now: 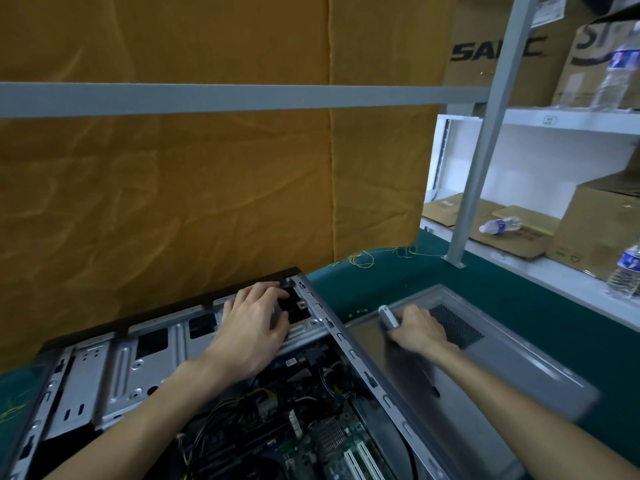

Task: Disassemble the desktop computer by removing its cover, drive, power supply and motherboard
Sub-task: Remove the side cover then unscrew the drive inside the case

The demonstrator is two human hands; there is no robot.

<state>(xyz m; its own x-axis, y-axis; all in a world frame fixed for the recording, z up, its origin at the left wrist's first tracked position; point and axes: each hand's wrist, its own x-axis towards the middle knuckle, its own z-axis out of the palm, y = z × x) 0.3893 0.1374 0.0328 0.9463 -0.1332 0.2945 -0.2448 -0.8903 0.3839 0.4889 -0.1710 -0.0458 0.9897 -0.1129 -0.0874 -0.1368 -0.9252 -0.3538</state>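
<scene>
Desktop computer [221, 393]: open on counter [519, 306], cover [485, 344] removed beside it. Left hand [252, 323] fingers curled on drive bay, steadying. Right hand [417, 329] fingers gripped screwdriver [389, 318], resting on cover

One head-worn view looks forward and down, close over the open computer case [194, 358] on the table [485, 296]
</scene>
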